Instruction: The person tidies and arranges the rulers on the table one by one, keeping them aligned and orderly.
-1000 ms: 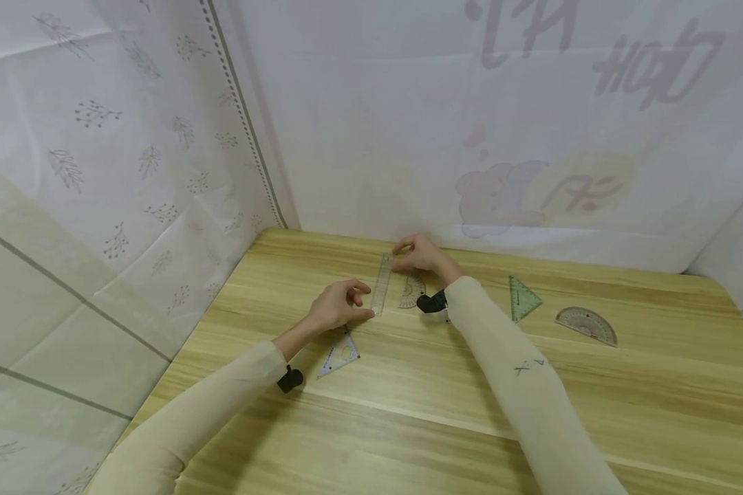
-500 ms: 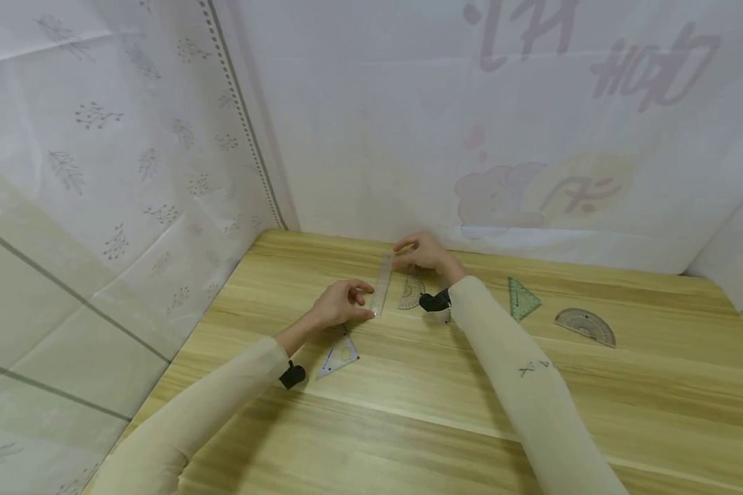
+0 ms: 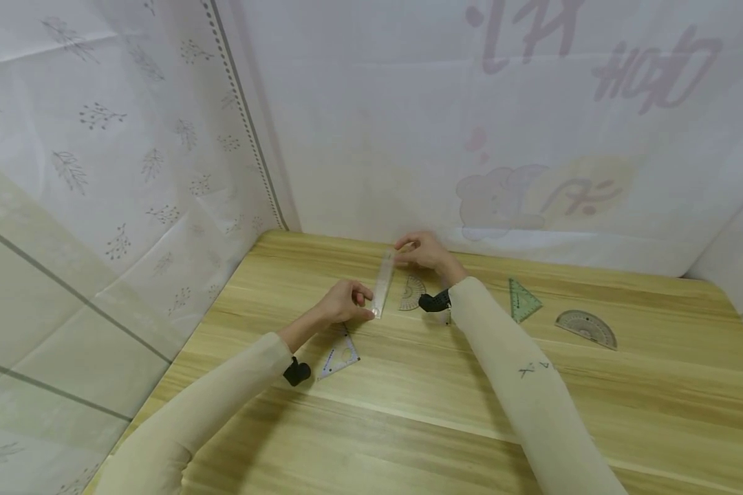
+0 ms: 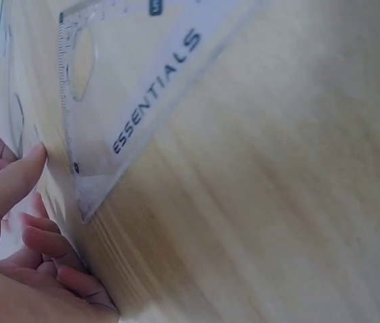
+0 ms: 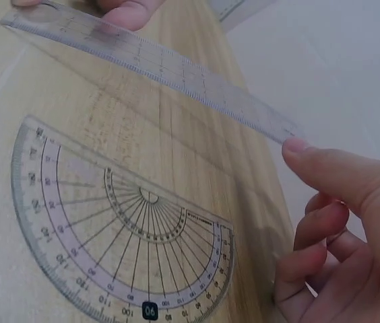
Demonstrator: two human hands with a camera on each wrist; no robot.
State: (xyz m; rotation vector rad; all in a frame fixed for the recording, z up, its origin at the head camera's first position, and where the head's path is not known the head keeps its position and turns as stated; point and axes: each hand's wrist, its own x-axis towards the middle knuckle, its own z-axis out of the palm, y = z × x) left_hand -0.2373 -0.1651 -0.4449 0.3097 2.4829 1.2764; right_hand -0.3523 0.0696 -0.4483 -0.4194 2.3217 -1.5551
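Observation:
A clear straight ruler (image 3: 383,283) spans the gap between my hands, and its shadow on the wood in the right wrist view shows it raised off the table. My left hand (image 3: 342,302) holds its near end, thumb at the corner. At the far end my right hand (image 3: 426,251) grips it, with the thumb (image 5: 325,165) against the tip; the fingers behind it are partly hidden. A clear protractor (image 5: 126,229) lies flat beside the ruler, under the right wrist. Below the left hand lies a clear set square (image 4: 116,87) marked ESSENTIALS.
Farther right on the wooden table (image 3: 408,426) lie a green set square (image 3: 523,300) and a grey protractor (image 3: 587,328). Another clear piece (image 3: 447,318) is mostly hidden by the right wrist camera. White printed cloth (image 3: 371,124) hangs behind the table's back edge.
The ruler looks brighter than before, as though its face has tilted slightly between the hands. Both hands stay almost in place; the other drawing tools have not moved.

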